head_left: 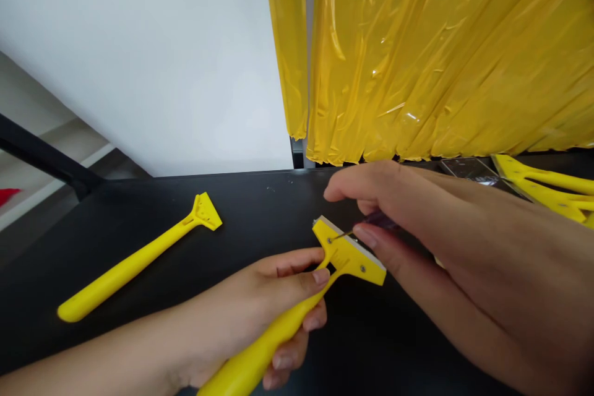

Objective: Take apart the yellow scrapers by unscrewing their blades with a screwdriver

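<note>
My left hand (283, 303) is closed around the neck of a yellow scraper (346, 253), its handle running down toward the bottom edge. Two small screws show in the scraper's head, and a pale strip lies along its far edge. Between the thumb and fingers of my right hand (417, 216) is a small screwdriver (378, 218), mostly hidden by the fingers. Its thin tip meets the screw on the left side of the head. A second yellow scraper handle (139, 260) lies on the black table to the left, touched by neither hand.
More yellow scrapers (547, 189) lie at the right behind my right hand, beside a dark, shiny flat item (477, 169). Yellow plastic sheeting (440, 55) hangs behind the black table (260, 216). A white panel (176, 55) stands at the back left, near a black frame bar (41, 151).
</note>
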Tool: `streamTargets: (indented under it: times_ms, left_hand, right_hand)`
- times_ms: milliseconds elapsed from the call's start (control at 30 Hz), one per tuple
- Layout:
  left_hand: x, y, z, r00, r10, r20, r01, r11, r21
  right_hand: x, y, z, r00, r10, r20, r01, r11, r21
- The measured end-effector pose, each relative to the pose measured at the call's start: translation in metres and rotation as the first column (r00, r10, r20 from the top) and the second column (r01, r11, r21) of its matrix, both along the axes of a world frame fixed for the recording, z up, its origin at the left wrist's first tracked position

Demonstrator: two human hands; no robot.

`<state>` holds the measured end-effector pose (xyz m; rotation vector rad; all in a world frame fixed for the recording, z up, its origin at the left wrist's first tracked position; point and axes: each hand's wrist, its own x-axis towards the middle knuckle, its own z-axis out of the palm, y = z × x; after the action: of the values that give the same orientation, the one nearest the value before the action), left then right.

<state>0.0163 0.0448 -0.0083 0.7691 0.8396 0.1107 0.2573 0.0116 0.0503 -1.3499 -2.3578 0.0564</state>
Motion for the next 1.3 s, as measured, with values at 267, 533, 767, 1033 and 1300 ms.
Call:
streamTargets:
  times_ms: [267, 533, 767, 1033, 1300]
  left_hand:
    - [-0.001, -0.002, -0.001, 1.000, 0.017, -0.018, -0.017, 1.000, 0.003]
    - [0.000, 0.002, 0.001, 1.000, -0.002, 0.007, 0.002, 1.000, -0.031]
    - [-0.002, 0.000, 0.001, 1.000, -0.008, 0.026, 0.008, 1.000, -0.028]
    - [-0.001, 0.001, 0.002, 1.000, 0.013, 0.027, -0.012, 0.999, -0.049]
    - [-0.002, 0.001, 0.001, 1.000, 0.013, 0.024, -0.012, 0.999, -0.051]
  right_hand:
    - [0.002, 0.009, -0.012, 0.996, -0.020, -0.082, 0.025, 0.998, 0.049]
    - [0.000, 0.006, -0.007, 0.989, -0.036, -0.143, 0.036, 0.999, -0.004]
    - [-0.001, 0.001, 0.005, 0.998, -0.014, -0.054, 0.014, 1.000, -0.012]
    - [0.001, 0.004, -0.006, 0.997, -0.034, -0.062, 0.035, 0.999, 0.010]
    - [-0.005, 0.001, 0.003, 0.998, -0.047, -0.050, 0.044, 0.997, -0.061]
